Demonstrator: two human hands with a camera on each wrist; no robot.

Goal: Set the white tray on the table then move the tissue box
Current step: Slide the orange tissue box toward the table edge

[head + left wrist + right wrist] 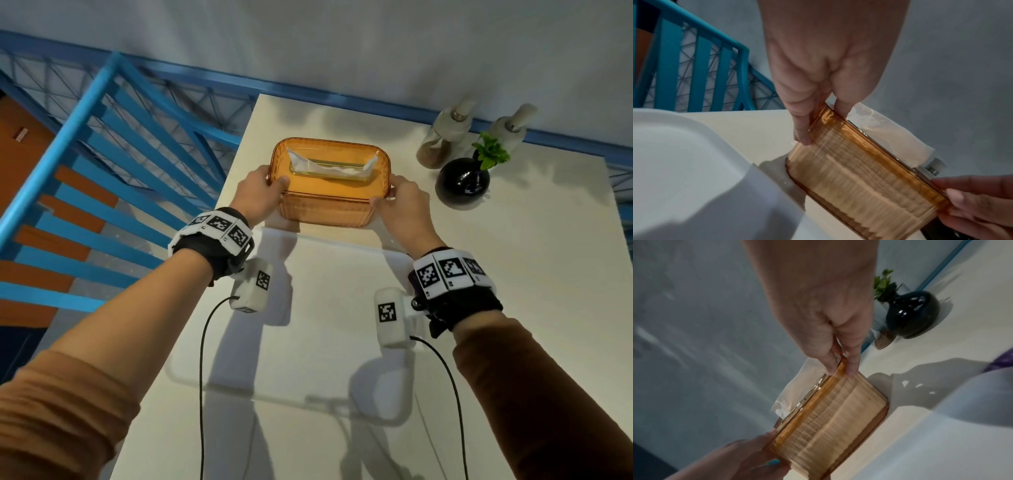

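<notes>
Both hands hold the tissue box, an amber, ribbed, see-through box with a white tissue standing out of the slot in its top. The left hand grips the box's left end, thumb over the top edge and fingers down the side wall. The right hand grips the right end the same way, its fingers pinching the rim.

The box is at the far side of the table, just beyond the far edge of the tray. In the left wrist view its lower near corner shows a shadow beneath it on the table; whether the box rests on the table or is lifted clear cannot be told.

The tray lies flat on the table, nearer the person, under both wrists. To the right of the box, apart from it, stands a black vase with a green sprig, and behind that two pump bottles. A blue railing runs left of the table.
</notes>
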